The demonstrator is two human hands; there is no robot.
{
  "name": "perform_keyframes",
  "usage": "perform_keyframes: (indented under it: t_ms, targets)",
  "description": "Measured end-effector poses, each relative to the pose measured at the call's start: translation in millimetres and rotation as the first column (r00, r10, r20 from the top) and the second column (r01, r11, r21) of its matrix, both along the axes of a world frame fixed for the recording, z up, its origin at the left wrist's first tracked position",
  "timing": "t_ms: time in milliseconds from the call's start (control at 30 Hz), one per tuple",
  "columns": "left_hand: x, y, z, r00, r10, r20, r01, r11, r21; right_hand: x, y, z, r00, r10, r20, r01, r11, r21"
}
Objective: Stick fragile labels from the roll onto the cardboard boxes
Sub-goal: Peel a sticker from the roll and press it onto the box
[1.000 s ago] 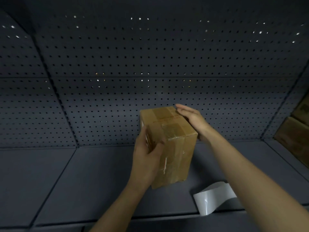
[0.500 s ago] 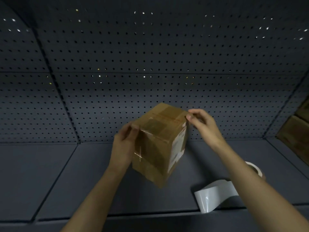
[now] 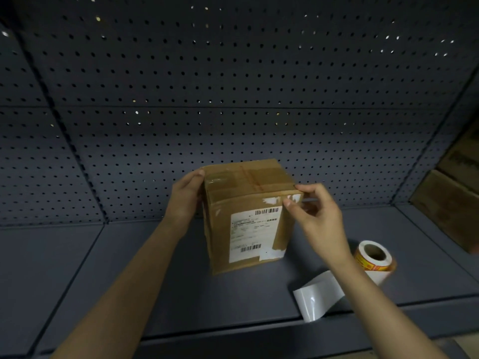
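Near the front edge of the shelf (image 3: pixel 181 294), a blank backing strip (image 3: pixel 317 297) curls off the label roll (image 3: pixel 374 256), which lies just right of the right forearm. Behind it, mid-shelf, the cardboard box (image 3: pixel 243 229) stands upright with its shipping label (image 3: pixel 252 234) facing the camera. The left hand (image 3: pixel 185 200) clasps its left side while the right hand (image 3: pixel 318 218) pinches its upper right corner between thumb and forefinger, in front of the pegboard (image 3: pixel 233 86).

1. We think this is a storeroom or the stock area of a shop: there is a dark metal shelf (image 3: pixel 129 268) with a back panel (image 3: pixel 233 73) full of small holes.
2. A taped cardboard box (image 3: pixel 220 242) carries a printed shipping label (image 3: pixel 252 234) with barcodes.
3. More brown boxes (image 3: pixel 445 208) are stacked at the right, and a roll of labels (image 3: pixel 374 256) lies on the shelf.
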State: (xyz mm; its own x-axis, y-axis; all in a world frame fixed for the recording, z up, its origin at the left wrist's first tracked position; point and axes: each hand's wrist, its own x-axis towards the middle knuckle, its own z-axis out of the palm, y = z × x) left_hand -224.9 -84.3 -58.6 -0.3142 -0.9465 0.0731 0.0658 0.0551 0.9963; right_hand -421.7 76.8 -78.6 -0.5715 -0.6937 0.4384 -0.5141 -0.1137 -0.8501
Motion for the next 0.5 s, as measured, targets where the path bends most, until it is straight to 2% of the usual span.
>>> perform_keyframes:
  t_ms: [267,500]
  targets:
    - [-5,-6,9,0.999,-0.042,-0.022,0.045,0.989,0.140,11,3,-7,0.991,-0.095,-0.091,0.095,0.995,0.001]
    - [3,-4,6,1.000,0.003,-0.006,-0.003,0.999,0.049,15,5,-3,0.989,-0.112,-0.097,0.114,0.993,0.020]
